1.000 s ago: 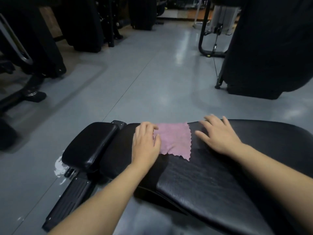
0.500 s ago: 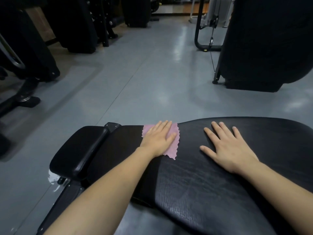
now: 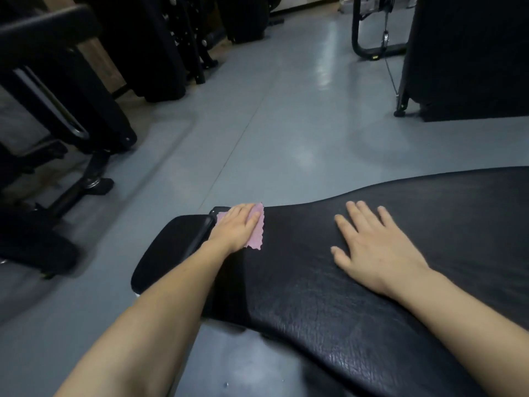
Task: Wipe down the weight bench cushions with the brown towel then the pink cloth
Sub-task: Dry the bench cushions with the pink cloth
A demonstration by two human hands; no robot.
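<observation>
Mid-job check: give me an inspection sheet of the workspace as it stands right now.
Surface: long black bench cushion, creased; smaller black cushion at its left end.
Job's things: pink cloth flat on the long cushion near that end; brown towel not seen.
Clutter: nothing seen on the cushions.
Hands: left hand pressed flat on the cloth; right hand flat on the bare cushion, fingers spread.
Cables: thin cable hanging from the machine at upper right.
Surroundings: grey floor; dark gym machines to the left and behind.
</observation>
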